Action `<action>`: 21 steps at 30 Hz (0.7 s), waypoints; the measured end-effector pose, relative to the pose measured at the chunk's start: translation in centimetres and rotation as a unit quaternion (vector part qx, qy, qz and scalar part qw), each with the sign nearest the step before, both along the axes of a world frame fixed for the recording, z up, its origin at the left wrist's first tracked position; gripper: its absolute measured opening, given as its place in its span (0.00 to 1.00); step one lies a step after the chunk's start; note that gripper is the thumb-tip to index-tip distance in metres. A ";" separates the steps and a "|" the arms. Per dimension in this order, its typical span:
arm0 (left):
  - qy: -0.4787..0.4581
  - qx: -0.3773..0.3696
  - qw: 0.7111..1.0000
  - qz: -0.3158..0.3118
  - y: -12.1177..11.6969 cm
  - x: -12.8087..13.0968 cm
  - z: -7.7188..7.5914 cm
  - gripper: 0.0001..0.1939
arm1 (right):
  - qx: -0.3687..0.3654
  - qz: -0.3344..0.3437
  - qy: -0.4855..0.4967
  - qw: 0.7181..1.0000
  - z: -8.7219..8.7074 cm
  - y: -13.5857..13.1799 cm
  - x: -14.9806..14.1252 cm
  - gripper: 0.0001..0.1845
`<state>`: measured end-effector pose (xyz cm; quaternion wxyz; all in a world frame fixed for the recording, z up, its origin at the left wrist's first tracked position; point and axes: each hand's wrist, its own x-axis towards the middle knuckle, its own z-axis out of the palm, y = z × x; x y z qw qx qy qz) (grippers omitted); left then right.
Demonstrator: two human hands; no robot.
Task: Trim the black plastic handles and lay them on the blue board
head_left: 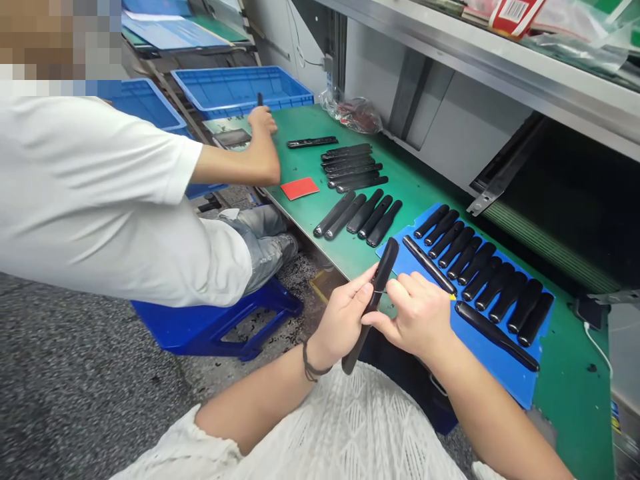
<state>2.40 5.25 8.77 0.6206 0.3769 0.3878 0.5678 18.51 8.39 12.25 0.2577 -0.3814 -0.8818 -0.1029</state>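
Observation:
My left hand (345,317) is wrapped round a long black plastic handle-shaped piece (387,257), tilted, its upper end pointing away from me. Against the side of that piece lies a thin metal tip (380,292), which comes out of my closed right hand (417,313). A bit of yellow (453,297) shows behind the right hand and may belong to the same thin tool; most of it is hidden by my fingers. My right thumb touches the black piece. Beside my right hand, a blue sheet (520,380) bears a row of similar black pieces (493,283).
More black pieces (350,167) lie on the green table (580,407), near a red card (300,189). To the left sits a co-worker (125,200) on a blue stool (200,327), one hand near a blue crate (245,90). A metal shelf (475,60) overhangs the table.

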 end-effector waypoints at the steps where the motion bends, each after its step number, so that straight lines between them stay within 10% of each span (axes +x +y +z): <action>1: 0.018 0.001 1.000 -0.001 0.2 0.0 0.1 0.30 | -0.003 0.003 0.000 1.000 -0.1 -0.2 -0.1 0.33; 21: -0.066 -0.029 0.997 0.038 2.4 0.4 1.2 0.30 | -0.019 0.036 -0.001 0.999 -2.2 -2.5 -0.8 0.36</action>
